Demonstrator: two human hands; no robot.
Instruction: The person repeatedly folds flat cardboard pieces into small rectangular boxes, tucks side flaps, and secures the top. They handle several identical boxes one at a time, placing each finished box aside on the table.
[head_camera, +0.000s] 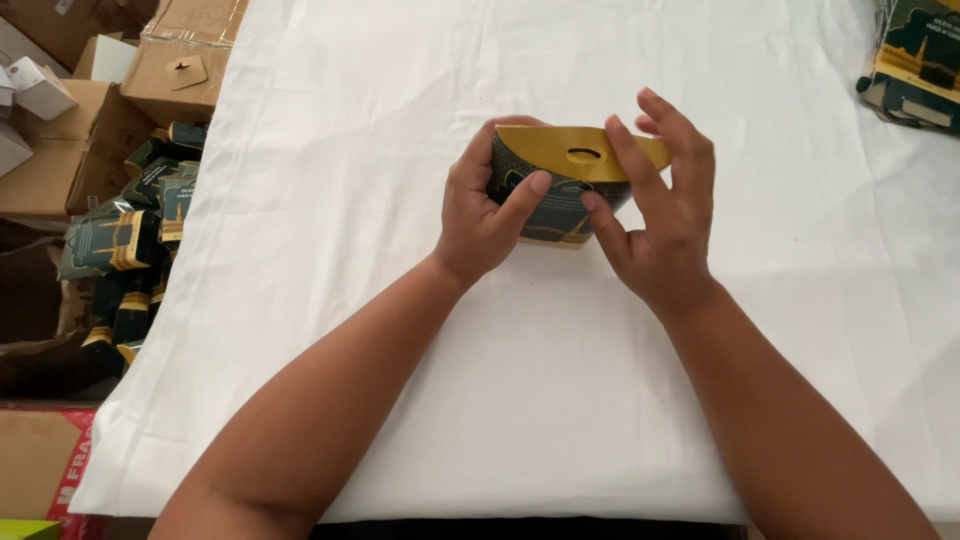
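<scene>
Far L edge: brown cardboard boxes (70, 150) stacked beside the surface, w/ a heap of dark green-and-gold folded cartons (125, 245) spilling down btwn boxes and cloth edge. One box has a small card cutout lying on top.

White cloth (400, 120) covers the surface, mostly bare.

Centre: left hand (482, 215) grips the L end of a small dark green-and-gold carton (557, 205). Fingers curled round it, closed onto the L side; thumb (527, 190) lies across the near printed face, tip pressing on it. Other fingertips wrap behind, hidden.

Carton held up just above the cloth, mid-surface, slightly upper of centre. Its gold top flap (580, 152) w/ an oval hang slot is bent out toward the R, sitting on top of the body.

Right hand (660, 215) on the R end. Fingers mostly spread, loosely bent, not clenched: index (630, 165) lies over the gold flap, thumb touches the lower R of the printed face, so flap/edge is pinched btwn them. Remaining fingers fan out behind the flap; can't tell if they touch it.

Far R top corner: stack of flat cartons, same print (915, 60), on the cloth, well apart from both hands.
</scene>
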